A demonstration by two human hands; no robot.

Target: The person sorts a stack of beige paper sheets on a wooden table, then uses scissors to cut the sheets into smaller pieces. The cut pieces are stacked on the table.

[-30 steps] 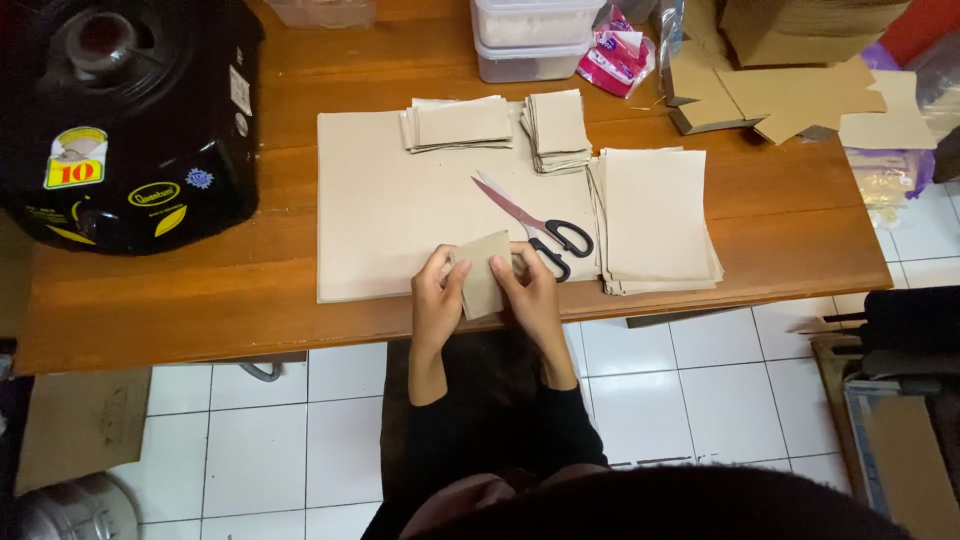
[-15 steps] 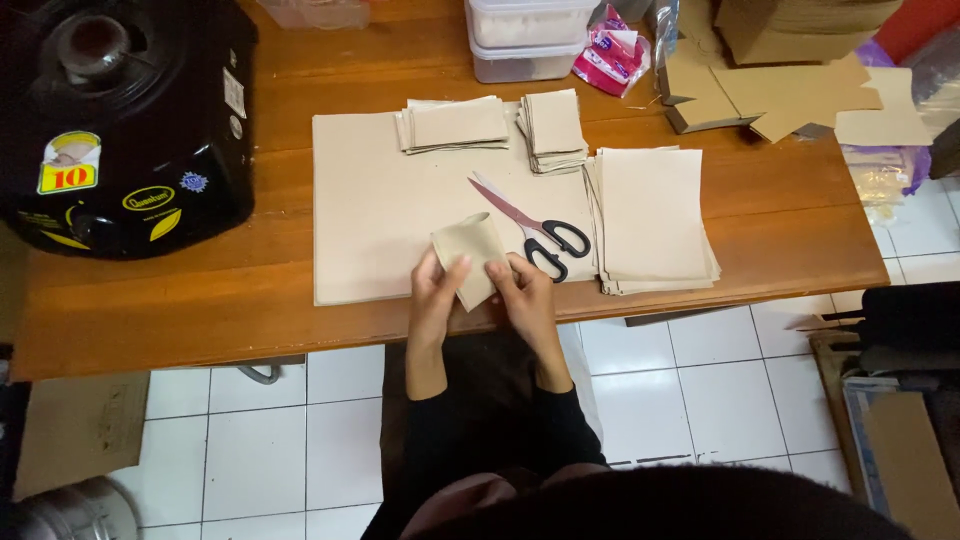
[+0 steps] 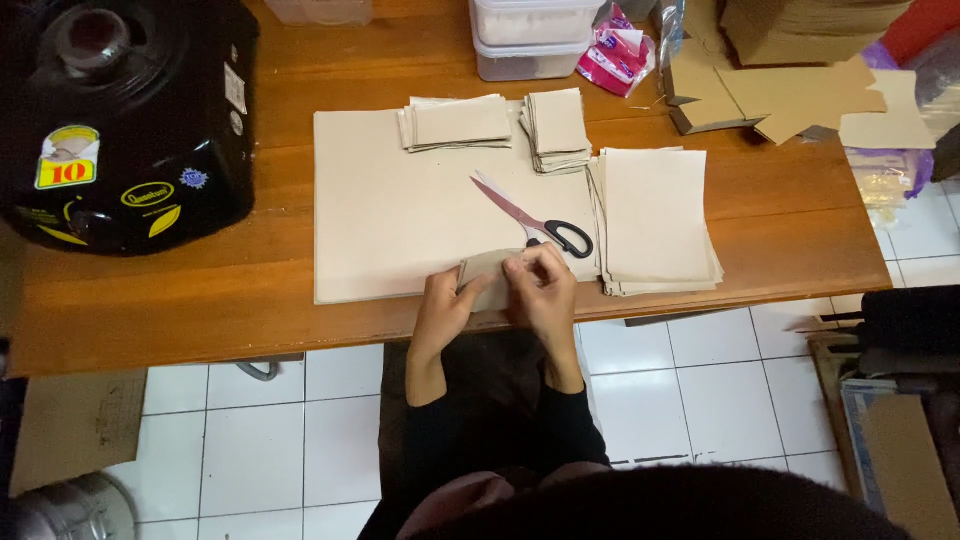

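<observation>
Both hands hold a small beige paper piece (image 3: 487,270) at the table's near edge, over a large beige sheet (image 3: 395,205). My left hand (image 3: 445,308) grips its lower left side. My right hand (image 3: 542,290) pinches its right edge, fingers curled over it and partly hiding it. Scissors (image 3: 535,220) with black handles and a pink blade lie on the sheet just beyond my right hand.
A stack of beige sheets (image 3: 655,220) lies to the right, two smaller folded stacks (image 3: 455,122) (image 3: 557,128) farther back. A black appliance (image 3: 120,120) stands at left. Plastic tubs (image 3: 530,38), a pink packet (image 3: 615,55) and cardboard pieces (image 3: 790,95) fill the far right.
The paper piece has been brought down flatter and folded lower toward the table edge; my right hand has moved up over its right side, covering the scissors' nearer handle.
</observation>
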